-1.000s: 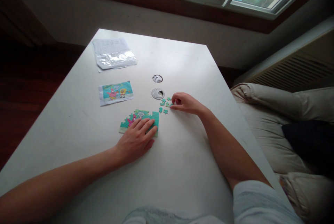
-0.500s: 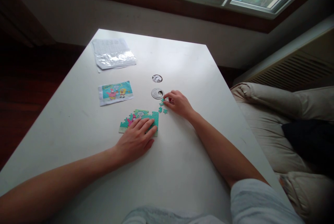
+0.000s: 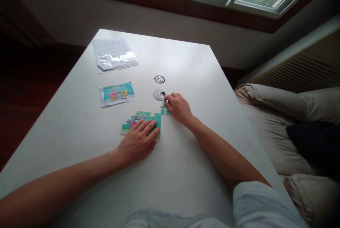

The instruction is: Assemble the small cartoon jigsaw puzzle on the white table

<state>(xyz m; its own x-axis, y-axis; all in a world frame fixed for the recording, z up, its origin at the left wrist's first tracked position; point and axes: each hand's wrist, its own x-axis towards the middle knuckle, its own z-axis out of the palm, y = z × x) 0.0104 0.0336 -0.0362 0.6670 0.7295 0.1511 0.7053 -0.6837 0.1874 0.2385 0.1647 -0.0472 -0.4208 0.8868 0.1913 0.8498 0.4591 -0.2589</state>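
Observation:
My left hand (image 3: 139, 137) lies flat, fingers stretched out, on a partly joined jigsaw puzzle (image 3: 155, 117) and covers its lower middle. The visible part is green with a pink figure and a pale face, and its upper left edge is stepped. To the right of it, several loose puzzle pieces (image 3: 163, 111), green, lie close together. Over these my right hand (image 3: 179, 109) has its thumb and forefinger bent round a puzzle piece that its fingertips partly hide.
A picture sheet (image 3: 118, 94) with cartoon figures lies left on the white table (image 3: 186, 65). Behind it is a clear plastic sleeve with papers (image 3: 115, 54). Two round table fittings (image 3: 159, 79) sit beyond the pieces. A beige sofa (image 3: 265, 114) stands at the right.
My right hand has shifted slightly left, its fingertips now over the loose pieces and hiding more of them. My left hand stays on the puzzle.

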